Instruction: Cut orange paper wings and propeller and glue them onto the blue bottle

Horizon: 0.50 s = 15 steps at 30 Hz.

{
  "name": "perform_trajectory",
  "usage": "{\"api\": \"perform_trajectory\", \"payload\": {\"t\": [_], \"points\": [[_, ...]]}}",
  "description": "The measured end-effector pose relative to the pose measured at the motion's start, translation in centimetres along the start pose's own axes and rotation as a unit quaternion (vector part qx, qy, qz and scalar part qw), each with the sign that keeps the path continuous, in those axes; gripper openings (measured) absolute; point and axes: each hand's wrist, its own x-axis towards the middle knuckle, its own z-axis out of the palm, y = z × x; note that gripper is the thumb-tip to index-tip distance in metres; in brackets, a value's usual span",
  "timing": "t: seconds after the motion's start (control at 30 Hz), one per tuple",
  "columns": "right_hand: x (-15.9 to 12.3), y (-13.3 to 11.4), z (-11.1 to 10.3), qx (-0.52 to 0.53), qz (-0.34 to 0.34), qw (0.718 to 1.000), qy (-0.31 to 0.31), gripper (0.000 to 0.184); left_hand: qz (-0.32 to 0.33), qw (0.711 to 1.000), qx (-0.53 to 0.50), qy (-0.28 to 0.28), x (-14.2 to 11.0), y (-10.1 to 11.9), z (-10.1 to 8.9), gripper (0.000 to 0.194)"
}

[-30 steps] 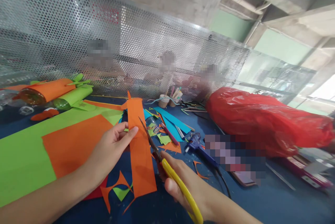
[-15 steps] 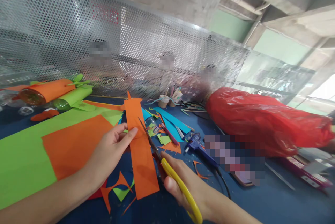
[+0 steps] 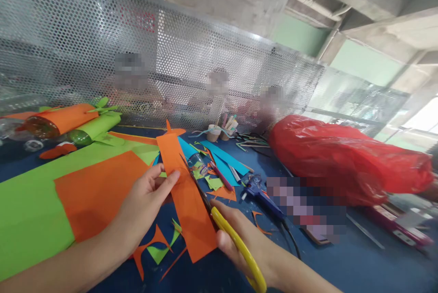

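Observation:
My left hand [image 3: 153, 188] pinches a long strip of orange paper [image 3: 195, 220] between thumb and fingers, holding it over the blue table. In my right hand [image 3: 239, 238] is a pair of scissors [image 3: 236, 240] with yellow handles. Their dark blades lie along the right edge of the strip, pointing away from me; whether they are cutting into it I cannot tell. A larger orange sheet [image 3: 99, 192] rests on a green sheet [image 3: 30, 211] to the left. Orange scraps [image 3: 155, 240] and a green scrap [image 3: 159, 254] lie below the strip.
A blue glue gun [image 3: 263, 197] and a blurred-out phone [image 3: 320, 236] lie to the right, before a red plastic bag [image 3: 335, 160]. Paper-wrapped bottles [image 3: 77, 117] lie far left. Cups of sticks [image 3: 214, 132] stand by a perforated metal screen [image 3: 205, 46], with people behind.
The orange strip has tilted, its near end swinging to the right and its far end slightly left, closer against the scissor blades. Both hands have barely moved.

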Motion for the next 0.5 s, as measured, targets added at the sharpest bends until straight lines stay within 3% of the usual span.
{"api": "perform_trajectory", "payload": {"t": [0.5], "points": [[0.40,-0.09,-0.48,0.016,0.052,0.998,-0.040,0.081,-0.014,0.997,-0.072,-0.003,0.03,0.23,0.12,0.019]]}}
